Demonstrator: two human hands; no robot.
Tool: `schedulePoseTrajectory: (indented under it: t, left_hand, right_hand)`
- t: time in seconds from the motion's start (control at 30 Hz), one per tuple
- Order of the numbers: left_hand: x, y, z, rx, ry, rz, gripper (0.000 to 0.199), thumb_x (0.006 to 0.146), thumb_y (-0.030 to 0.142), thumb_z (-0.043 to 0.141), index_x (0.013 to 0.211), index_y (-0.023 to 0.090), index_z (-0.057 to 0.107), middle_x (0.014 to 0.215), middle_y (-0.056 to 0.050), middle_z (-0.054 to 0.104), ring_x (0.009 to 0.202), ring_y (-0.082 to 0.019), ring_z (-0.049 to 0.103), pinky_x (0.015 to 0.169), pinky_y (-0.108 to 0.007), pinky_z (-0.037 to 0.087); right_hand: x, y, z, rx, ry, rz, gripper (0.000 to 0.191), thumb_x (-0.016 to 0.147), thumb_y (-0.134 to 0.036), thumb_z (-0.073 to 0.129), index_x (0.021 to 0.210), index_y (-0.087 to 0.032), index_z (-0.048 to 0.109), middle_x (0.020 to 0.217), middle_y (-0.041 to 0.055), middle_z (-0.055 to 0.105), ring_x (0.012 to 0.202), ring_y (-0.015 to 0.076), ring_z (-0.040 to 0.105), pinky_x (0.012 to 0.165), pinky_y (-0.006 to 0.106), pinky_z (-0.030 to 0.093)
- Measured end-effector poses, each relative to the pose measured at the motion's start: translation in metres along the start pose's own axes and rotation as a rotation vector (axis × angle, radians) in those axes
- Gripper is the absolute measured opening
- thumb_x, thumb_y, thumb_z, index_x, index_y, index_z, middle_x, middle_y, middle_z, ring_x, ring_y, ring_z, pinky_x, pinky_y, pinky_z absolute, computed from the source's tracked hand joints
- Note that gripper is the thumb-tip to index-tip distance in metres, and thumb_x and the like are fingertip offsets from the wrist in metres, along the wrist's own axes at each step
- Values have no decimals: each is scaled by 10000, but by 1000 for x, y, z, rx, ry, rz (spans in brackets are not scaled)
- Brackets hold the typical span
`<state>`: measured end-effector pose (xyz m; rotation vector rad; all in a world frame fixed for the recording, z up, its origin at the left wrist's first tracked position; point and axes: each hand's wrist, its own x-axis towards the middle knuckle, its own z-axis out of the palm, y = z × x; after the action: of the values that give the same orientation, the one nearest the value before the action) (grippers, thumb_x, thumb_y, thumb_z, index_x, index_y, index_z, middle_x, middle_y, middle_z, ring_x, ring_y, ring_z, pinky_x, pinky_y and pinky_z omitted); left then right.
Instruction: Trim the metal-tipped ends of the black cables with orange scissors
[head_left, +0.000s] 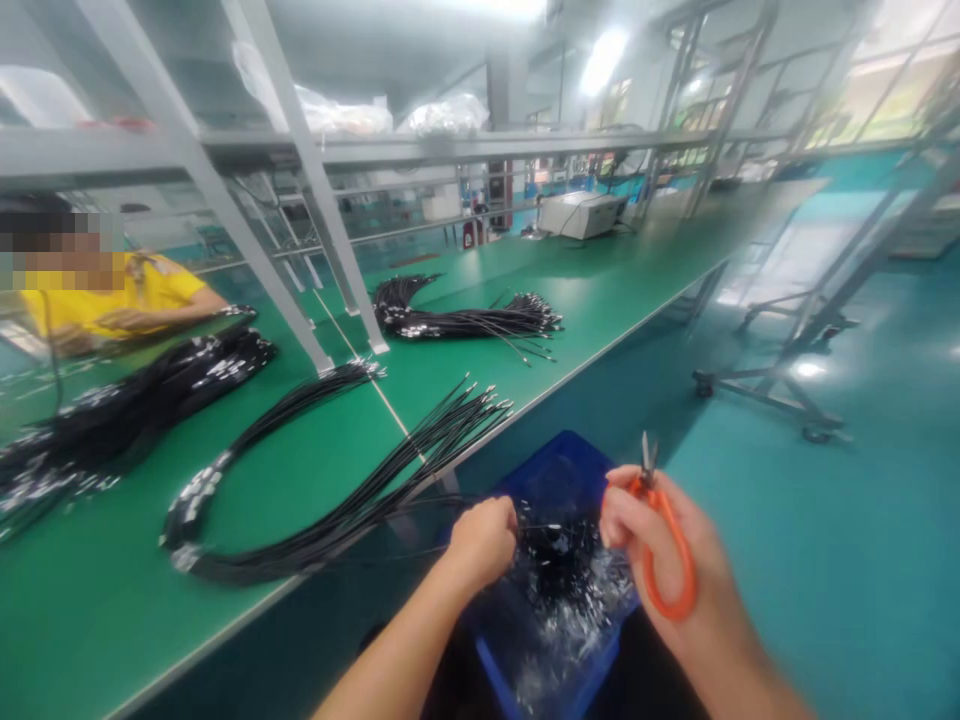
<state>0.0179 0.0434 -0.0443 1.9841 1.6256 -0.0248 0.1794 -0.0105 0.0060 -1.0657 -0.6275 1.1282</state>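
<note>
My left hand (484, 540) is closed around a thin black cable (531, 526), whose end pokes out to the right above a blue bin (566, 455). Orange-handled scissors (679, 575) are gripped in my right hand (660, 535), with their short blades pointing up and slightly apart. The bin holds a dark clump and many small clear and silvery pieces (574, 610). To the left, a curved bundle of black cables (300, 540) with light-coloured ends lies on the green table (277, 465), some strands hanging past its edge.
Another cable bundle (465, 322) lies farther back, beyond a metal post (337, 200). At the left is a big cable pile (150, 400), with a person in yellow (157, 285) behind it. A white box (581, 215) stands farther along the table. A wheeled rack (787, 390) stands at right.
</note>
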Motion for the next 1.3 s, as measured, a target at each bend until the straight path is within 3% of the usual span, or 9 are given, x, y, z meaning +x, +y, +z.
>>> schedulePoseTrajectory:
  t: [0.1, 0.2, 0.37, 0.5, 0.67, 0.87, 1.0, 1.17, 1.3]
  left_hand:
    - [-24, 6, -19, -93, 219, 107, 137, 884, 130, 484, 853, 210, 591, 842, 7, 619, 809, -148, 597, 738, -274, 473]
    - [-43, 2, -27, -222, 367, 191, 146, 879, 170, 473, 764, 206, 555, 759, 16, 583, 712, -137, 575, 649, -237, 454]
    - [-54, -1, -17, -340, 478, 385, 106, 838, 163, 530, 779, 216, 601, 757, 6, 613, 706, -161, 594, 637, -251, 452]
    - [-46, 7, -5, -430, 552, 466, 160, 839, 111, 513, 765, 211, 615, 747, -1, 621, 678, -146, 591, 616, -225, 455]
    - [-32, 14, 3, -498, 593, 451, 169, 806, 70, 507, 715, 193, 579, 704, 1, 597, 634, -135, 562, 590, -212, 446]
    - [-26, 24, 2, -558, 535, 387, 154, 815, 87, 495, 733, 191, 573, 722, -5, 601, 658, -145, 576, 601, -227, 453]
    - [-31, 26, -4, -572, 471, 378, 165, 811, 76, 493, 769, 197, 596, 752, -6, 629, 689, -152, 601, 631, -243, 460]
    - [-45, 17, -11, -504, 543, 377, 135, 814, 144, 537, 777, 216, 645, 738, -3, 641, 694, -169, 596, 634, -258, 461]
    - [-52, 17, -11, -661, 458, 330, 130, 819, 220, 548, 744, 203, 653, 702, -2, 650, 640, -161, 599, 594, -239, 458]
  right_hand:
    - [-3, 17, 7, 70, 51, -22, 243, 696, -306, 742, 864, -221, 588, 552, -58, 539, 534, 131, 482, 539, 246, 407]
    - [-8, 29, 15, 95, 58, -11, 320, 668, -265, 774, 918, -221, 580, 702, -23, 633, 607, 153, 555, 598, 275, 461]
    - [-9, 38, 23, 53, -98, 10, 265, 696, -313, 782, 833, -221, 575, 653, -47, 601, 549, 134, 557, 578, 261, 466]
    - [-6, 40, 23, 36, -81, -4, 281, 678, -339, 801, 815, -224, 584, 629, -46, 601, 514, 133, 552, 529, 250, 452]
    - [-2, 32, 24, 66, -19, 4, 276, 676, -291, 806, 846, -236, 597, 670, -48, 617, 554, 131, 580, 575, 245, 472]
    - [8, 32, 20, 31, -39, -2, 296, 681, -322, 808, 854, -232, 585, 667, -43, 619, 565, 133, 585, 589, 249, 488]
    - [7, 39, 18, 31, -67, 5, 304, 681, -330, 808, 862, -236, 583, 677, -34, 631, 588, 143, 586, 563, 242, 484]
    - [-8, 37, 23, 186, -23, 12, 301, 680, -252, 783, 911, -231, 591, 747, -15, 664, 598, 139, 580, 620, 267, 488]
    - [-18, 31, 29, 250, -19, 56, 292, 661, -226, 780, 893, -224, 604, 741, -16, 665, 608, 126, 580, 622, 242, 480]
